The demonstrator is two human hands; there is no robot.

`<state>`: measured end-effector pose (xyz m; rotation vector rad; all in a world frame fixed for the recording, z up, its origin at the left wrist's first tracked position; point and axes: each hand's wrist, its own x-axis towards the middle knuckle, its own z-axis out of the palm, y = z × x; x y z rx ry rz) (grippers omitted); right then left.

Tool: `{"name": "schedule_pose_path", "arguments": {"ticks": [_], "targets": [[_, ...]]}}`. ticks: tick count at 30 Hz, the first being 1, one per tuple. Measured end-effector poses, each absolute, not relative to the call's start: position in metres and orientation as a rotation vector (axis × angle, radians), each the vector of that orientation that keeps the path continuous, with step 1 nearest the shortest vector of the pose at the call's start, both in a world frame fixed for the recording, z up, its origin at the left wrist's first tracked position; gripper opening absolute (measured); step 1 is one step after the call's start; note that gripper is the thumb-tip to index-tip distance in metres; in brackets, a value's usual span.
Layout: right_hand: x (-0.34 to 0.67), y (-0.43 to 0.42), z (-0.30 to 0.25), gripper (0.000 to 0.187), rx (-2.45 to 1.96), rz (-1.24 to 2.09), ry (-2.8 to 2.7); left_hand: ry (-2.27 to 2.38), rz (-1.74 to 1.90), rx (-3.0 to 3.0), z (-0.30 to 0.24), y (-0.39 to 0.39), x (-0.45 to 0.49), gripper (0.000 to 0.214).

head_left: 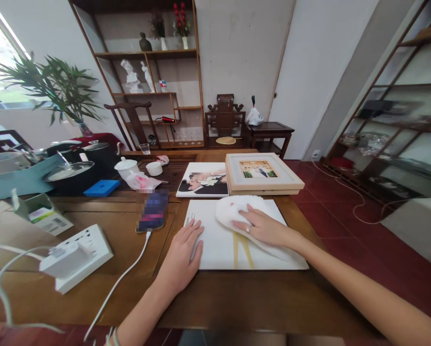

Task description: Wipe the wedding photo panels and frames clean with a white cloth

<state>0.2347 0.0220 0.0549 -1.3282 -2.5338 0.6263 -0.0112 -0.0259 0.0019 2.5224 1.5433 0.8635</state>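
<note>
the table (237, 298), dark brown wood with a dull, smooth sheen, runs nearest, under both forearms. on it lies the panel (219, 247), a flat white rectangle with a matte face and two yellow strokes.

beyond the panel sits a frame (264, 177), pale wood, squarish and thick. left of the panel are a power strip (78, 254) in glossy white plastic and a phone (153, 211) on a thin white cable (129, 269).

the cloth (233, 209), white, fluffy and crumpled, lies on the panel's far half under the right hand (262, 226), whose fingers are stretched flat, pressing rather than clutching. the left hand (181, 257) lies open, palm down on the panel's left edge, gripping nothing.

as i judge it, a hard push could slide the panel out from under the left palm into the frame, and the ring (247, 230) could scuff the matte face.
</note>
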Motion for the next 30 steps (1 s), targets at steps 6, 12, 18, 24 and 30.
{"name": "schedule_pose_path", "arguments": {"ticks": [6, 12, 18, 24, 30], "targets": [[0.205, 0.009, 0.046, 0.027, -1.208, 0.422, -2.610, 1.528, 0.886, 2.528, -0.002, -0.025, -0.013, 0.034], [0.214, -0.066, 0.053, 0.020, -0.969, 0.445, -2.832, 1.523, 0.908, 2.546, -0.004, -0.024, -0.013, 0.034], [0.228, -0.048, 0.062, 0.025, -0.834, 0.551, -2.833, 1.546, 0.850, 2.564, -0.002, -0.025, -0.012, 0.035], [0.206, 0.018, 0.053, 0.035, -1.087, 0.336, -2.746, 1.563, 0.845, 2.563, -0.003, -0.026, -0.011, 0.034], [0.187, 0.016, 0.047, 0.030, -1.149, 0.235, -2.714, 1.558, 0.893, 2.564, -0.005, -0.025, -0.012, 0.034]]}}
